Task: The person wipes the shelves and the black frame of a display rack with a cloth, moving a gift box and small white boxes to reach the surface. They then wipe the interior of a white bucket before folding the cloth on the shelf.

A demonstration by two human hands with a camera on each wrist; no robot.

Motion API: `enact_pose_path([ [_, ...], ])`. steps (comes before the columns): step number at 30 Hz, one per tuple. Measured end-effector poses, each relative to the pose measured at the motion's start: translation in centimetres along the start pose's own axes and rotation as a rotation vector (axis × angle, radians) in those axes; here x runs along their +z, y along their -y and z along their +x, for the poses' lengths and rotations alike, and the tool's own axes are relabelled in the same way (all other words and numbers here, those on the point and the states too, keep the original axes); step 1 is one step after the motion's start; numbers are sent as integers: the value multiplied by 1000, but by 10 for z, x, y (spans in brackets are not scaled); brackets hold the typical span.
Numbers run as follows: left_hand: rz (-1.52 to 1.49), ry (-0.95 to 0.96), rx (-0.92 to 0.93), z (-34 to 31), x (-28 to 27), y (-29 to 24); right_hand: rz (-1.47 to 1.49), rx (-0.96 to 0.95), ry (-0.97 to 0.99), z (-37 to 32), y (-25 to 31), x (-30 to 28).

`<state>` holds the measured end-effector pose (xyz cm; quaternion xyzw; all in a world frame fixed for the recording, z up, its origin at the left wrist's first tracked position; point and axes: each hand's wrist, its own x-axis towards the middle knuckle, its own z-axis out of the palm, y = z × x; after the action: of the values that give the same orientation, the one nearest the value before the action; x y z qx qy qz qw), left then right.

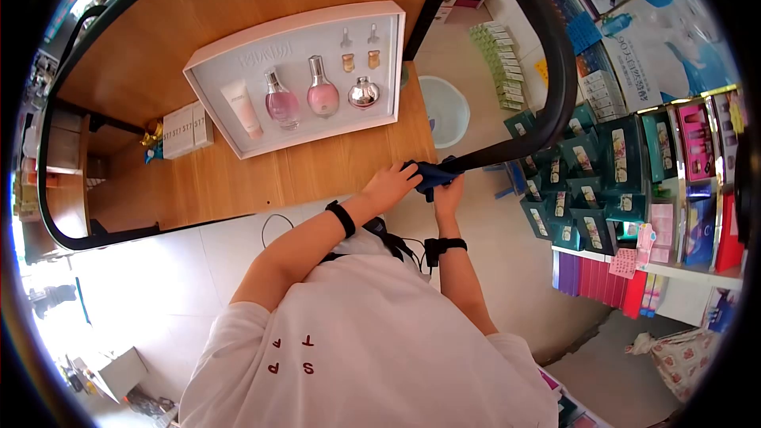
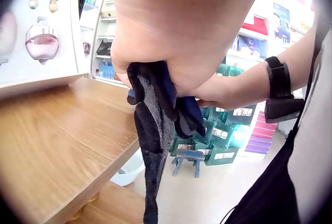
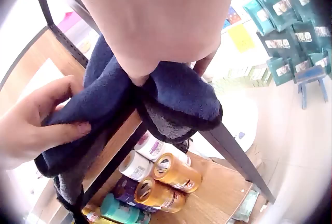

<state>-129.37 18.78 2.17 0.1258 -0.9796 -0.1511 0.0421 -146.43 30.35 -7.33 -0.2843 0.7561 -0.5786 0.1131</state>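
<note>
Both hands hold a dark blue fleece cloth (image 1: 428, 174) against the black metal frame bar (image 1: 555, 71) at the corner of the wooden table (image 1: 238, 182). My left hand (image 1: 388, 185) grips the cloth's table side, thumb and fingers pinching the fabric (image 3: 176, 94). My right hand (image 1: 448, 194) clutches the other side from the aisle. In the left wrist view the cloth (image 2: 155, 115) hangs bunched below my left hand (image 2: 181, 26). In the right wrist view the cloth is folded around the bar (image 3: 233, 146) under my right hand (image 3: 155, 16).
A pink-rimmed gift box (image 1: 293, 20) of perfume bottles lies open on the table, with small white boxes (image 1: 186, 128) beside it. Jars and bottles (image 3: 166, 174) stand on a lower shelf. Shelves of teal boxes (image 1: 587, 166) line the aisle, and a white basin (image 1: 444, 111) sits on the floor.
</note>
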Motion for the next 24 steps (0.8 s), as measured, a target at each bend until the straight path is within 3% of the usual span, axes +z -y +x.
enact_pose_path([
  [4, 27, 8, 11, -4, -7, 4, -190, -24, 12, -3, 21, -13],
  [7, -6, -39, 33, -13, -6, 9, -339, 80, 91, -8, 45, -37],
  [9, -51, -138, 63, -22, -11, 12, -473, 57, 103, -15, 56, -48],
  [11, -60, -95, 47, -32, -18, 15, -519, 17, 189, -29, 69, -49],
  [13, -64, -54, 32, -46, -26, 24, -560, -26, 274, -40, 85, -39],
  [15, -20, -120, -55, -66, -30, 38, -517, -271, 272, -43, 96, -18],
  [19, 28, -216, -187, -117, -7, 75, -582, -372, 473, -42, 102, 29],
  [21, 16, -186, -320, -143, -13, 81, -792, -490, 576, -48, 105, 48],
  [24, 8, -230, -380, -179, -32, 80, -708, -482, 613, -52, 119, 68],
])
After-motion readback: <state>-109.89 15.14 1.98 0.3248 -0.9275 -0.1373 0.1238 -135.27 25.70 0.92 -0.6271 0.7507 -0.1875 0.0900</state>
